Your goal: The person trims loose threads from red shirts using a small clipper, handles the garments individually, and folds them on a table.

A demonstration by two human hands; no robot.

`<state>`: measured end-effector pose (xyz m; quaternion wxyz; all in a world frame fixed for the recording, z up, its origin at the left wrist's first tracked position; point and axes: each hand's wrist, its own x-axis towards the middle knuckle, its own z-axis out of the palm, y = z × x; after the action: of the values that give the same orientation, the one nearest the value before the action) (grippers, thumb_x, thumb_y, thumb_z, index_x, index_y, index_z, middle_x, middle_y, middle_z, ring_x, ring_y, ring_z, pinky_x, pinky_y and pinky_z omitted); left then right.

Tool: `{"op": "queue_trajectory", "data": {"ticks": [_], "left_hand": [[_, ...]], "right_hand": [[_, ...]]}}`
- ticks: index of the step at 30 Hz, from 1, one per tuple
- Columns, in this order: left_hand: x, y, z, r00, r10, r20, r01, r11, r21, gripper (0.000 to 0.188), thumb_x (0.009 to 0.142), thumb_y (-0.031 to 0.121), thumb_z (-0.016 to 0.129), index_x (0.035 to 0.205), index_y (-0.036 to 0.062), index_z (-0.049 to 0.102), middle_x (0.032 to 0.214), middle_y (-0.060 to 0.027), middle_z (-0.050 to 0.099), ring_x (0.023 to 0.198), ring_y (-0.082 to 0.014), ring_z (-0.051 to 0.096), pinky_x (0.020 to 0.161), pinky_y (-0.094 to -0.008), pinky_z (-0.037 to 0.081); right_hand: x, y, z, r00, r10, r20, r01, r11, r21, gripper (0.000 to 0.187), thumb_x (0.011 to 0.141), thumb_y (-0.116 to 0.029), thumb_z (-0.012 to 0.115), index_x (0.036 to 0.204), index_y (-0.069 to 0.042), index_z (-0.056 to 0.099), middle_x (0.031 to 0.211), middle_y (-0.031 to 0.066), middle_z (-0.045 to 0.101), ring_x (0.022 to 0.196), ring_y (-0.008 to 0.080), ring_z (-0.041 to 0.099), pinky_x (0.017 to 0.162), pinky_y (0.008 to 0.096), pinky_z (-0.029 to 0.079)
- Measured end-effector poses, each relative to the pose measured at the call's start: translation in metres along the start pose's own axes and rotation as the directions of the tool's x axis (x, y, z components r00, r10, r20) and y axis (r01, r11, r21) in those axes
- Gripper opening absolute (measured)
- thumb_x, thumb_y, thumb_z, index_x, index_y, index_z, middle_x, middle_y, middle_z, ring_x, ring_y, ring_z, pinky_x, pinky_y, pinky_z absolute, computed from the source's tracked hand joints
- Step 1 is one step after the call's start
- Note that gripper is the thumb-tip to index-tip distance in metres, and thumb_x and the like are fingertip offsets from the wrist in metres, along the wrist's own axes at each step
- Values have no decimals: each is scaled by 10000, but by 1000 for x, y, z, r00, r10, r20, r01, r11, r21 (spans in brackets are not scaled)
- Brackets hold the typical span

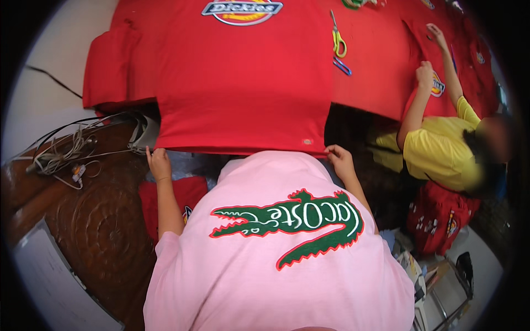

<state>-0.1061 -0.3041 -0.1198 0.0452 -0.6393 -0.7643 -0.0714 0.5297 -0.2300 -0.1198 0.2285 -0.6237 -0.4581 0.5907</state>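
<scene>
A red T-shirt (237, 77) with a large printed logo lies spread out in front of me, its hem hanging over the near table edge toward my body. At the hem's left corner, my left hand (159, 164) pinches the fabric between closed fingers. My right hand (340, 162) grips the opposite corner of the same hem, beside a small sewn label. Between both hands the hem runs nearly straight. The shirt's collar end is cut off at the top of the picture.
Yellow-handled scissors (338, 41) and a blue thread snipper (342, 66) lie right of the shirt. At right, a person in yellow (441, 146) handles another red garment. Tangled cables (66, 151) lie at left; a pile of red garments (441, 215) sits lower right.
</scene>
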Motion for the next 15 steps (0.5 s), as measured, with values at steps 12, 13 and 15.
{"op": "queue_trajectory", "data": {"ticks": [12, 13, 15], "left_hand": [[-3, 2, -4, 999, 2, 50, -3, 1000, 30, 36, 852, -12, 600, 857, 7, 630, 806, -153, 624, 840, -329, 649, 1173, -481, 382], [-5, -3, -1, 999, 10, 51, -12, 999, 41, 42, 857, -11, 595, 858, 10, 632, 802, -154, 623, 838, -334, 648, 1173, -482, 383], [-11, -13, 6, 999, 24, 43, -27, 998, 65, 56, 865, -11, 585, 861, 14, 636, 794, -154, 620, 836, -342, 647, 1173, -483, 383]], "right_hand": [[-9, -9, -6, 996, -77, -45, 75, 996, -40, 168, 813, 78, 671, 915, 9, 786, 935, 75, 750, 838, 124, 673, 792, 265, 532], [-7, -5, -8, 1000, -21, -1, 21, 1000, -9, 164, 809, 70, 679, 915, 8, 788, 929, 76, 752, 843, 127, 677, 793, 268, 536], [-6, 8, -10, 992, 87, 94, -87, 996, -5, 159, 793, 65, 697, 904, 7, 794, 899, 77, 763, 841, 125, 688, 783, 274, 548]]}}
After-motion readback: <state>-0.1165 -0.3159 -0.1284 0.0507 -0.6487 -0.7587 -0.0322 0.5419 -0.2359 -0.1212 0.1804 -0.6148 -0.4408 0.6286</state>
